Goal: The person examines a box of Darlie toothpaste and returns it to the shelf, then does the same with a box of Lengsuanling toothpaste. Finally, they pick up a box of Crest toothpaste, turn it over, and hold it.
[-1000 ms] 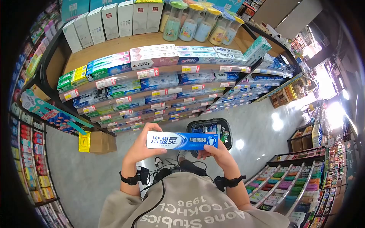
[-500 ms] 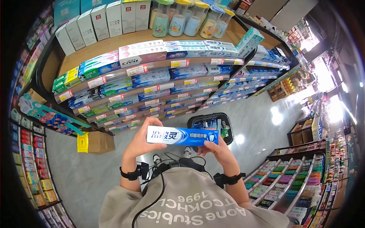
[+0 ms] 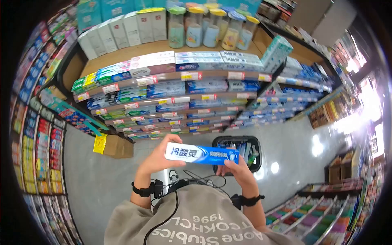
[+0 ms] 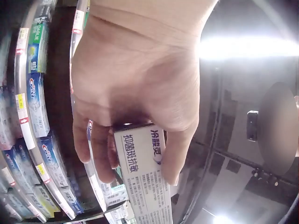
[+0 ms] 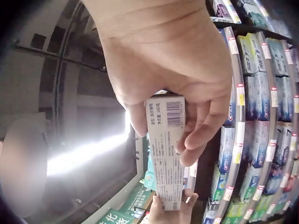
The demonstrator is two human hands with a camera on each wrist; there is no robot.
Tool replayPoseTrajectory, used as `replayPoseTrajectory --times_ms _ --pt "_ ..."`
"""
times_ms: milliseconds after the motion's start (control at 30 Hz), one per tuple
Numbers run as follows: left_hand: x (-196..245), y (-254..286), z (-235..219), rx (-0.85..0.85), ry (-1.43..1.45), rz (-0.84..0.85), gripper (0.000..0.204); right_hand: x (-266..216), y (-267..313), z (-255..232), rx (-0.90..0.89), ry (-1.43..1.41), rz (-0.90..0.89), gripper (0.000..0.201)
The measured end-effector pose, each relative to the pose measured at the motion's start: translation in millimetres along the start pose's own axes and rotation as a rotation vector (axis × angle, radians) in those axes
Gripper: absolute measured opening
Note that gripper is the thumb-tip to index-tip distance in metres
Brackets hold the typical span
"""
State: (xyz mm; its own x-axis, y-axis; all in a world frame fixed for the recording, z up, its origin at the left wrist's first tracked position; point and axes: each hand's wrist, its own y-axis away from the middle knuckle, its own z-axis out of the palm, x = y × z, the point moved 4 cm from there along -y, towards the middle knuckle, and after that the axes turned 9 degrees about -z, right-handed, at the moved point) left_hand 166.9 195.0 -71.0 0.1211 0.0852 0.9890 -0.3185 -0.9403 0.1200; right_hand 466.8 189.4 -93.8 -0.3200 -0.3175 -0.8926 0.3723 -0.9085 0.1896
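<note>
A white and blue toothpaste box (image 3: 202, 154) with Chinese lettering is held level in front of the body, its printed front facing up. My left hand (image 3: 157, 157) grips the white end, thumb along the near edge and fingers behind. At the blue end, my right hand (image 3: 241, 169) pinches the box, its thumb over the tooth picture. Seen from the left wrist, the toothpaste box (image 4: 145, 172) shows a pale side with small print between thumb and fingers. In the right wrist view, a barcode marks the toothpaste box (image 5: 166, 149) near the palm.
Ahead stands a shelf unit (image 3: 163, 99) with rows of toothpaste boxes and price tags. Cups with coloured lids (image 3: 210, 34) and white boxes (image 3: 132, 30) stand on top. A black basket (image 3: 258, 153) holding goods sits on the floor beyond my right hand. A cardboard box (image 3: 118, 147) lies left.
The head view has shifted, so the shelves and basket appear farther right than half a second ago. Both hands keep holding the toothpaste box, which tilts slightly differently.
</note>
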Motion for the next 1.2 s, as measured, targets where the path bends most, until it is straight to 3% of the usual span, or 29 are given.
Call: replayPoseTrajectory --times_ms 233,400,633,800,900,1100,1200 --pt "4 2 85 0.087 -0.066 -0.130 0.068 -9 25 -80 -0.095 -0.005 0.071 0.046" --pt "-4 8 141 0.139 0.039 -0.188 0.069 -15 43 -120 -0.100 -0.045 0.083 0.046" --pt "-1 18 197 0.216 0.019 -0.159 0.072 -22 68 -158 -0.184 -0.072 0.107 0.031" --pt "19 33 220 0.254 0.029 -0.163 0.072 -19 78 -168 -0.232 -0.135 0.112 0.034" --pt "20 50 227 0.310 -0.160 -0.037 0.071 -21 87 -167 -0.284 -0.105 0.121 0.033" --pt "14 94 250 0.292 -0.040 -0.163 0.072 -7 105 -162 -0.338 -0.077 0.158 0.032" --pt "6 119 262 0.335 0.015 -0.150 0.073 -8 119 -151 -0.391 -0.053 0.179 0.032"
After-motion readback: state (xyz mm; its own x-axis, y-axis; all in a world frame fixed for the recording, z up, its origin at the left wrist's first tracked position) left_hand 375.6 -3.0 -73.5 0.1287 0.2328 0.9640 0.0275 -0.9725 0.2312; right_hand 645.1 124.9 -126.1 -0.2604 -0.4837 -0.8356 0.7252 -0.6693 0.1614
